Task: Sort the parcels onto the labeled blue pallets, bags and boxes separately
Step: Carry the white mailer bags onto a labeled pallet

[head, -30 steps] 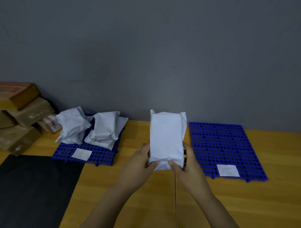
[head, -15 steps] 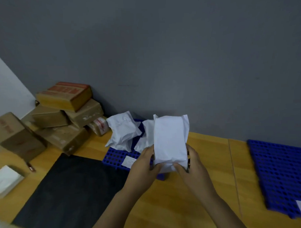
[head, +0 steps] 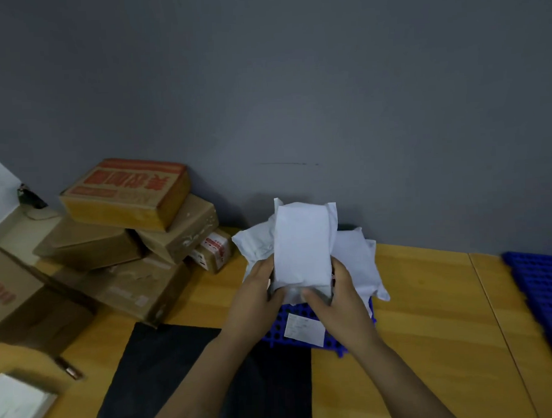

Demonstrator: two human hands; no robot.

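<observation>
— What's being held there?

— A white plastic mailer bag (head: 302, 248), stood on end. The left hand (head: 256, 298) and the right hand (head: 337, 303) each grip its lower end, thumbs across the front and fingers wrapped round the sides. Neither hand is free.

— Why upright like that?

— My guess is that it's soft, and gripping the bottom from both sides keeps it from flopping. It's held over the near blue plastic grid pallet (head: 277, 330), in front of the two crumpled white bags (head: 361, 262) lying on it. I can't tell whether it touches them.

— So that's the bag pallet?

— Looks so. A white paper label (head: 304, 329) sits at its near edge, though the print is too small to read. With bags lying there, it's the sensible spot.

— And the boxes?

— The brown cardboard boxes (head: 127, 195) are heaped against the grey wall at the left of the wooden surface (head: 428, 313), none of them on a pallet that I can see. The second blue pallet (head: 543, 287) is well apart at the far right. Only its edge is in view, with nothing on that part, and I'd judge it's meant for the boxes.

— What comes next, you think?

— Lowering the bag onto the pallet beside the others, without covering the label. Piled on top, it might slide off. Another flat white bag (head: 18, 402) waits at the lower left, near a black mat (head: 167, 369).
</observation>
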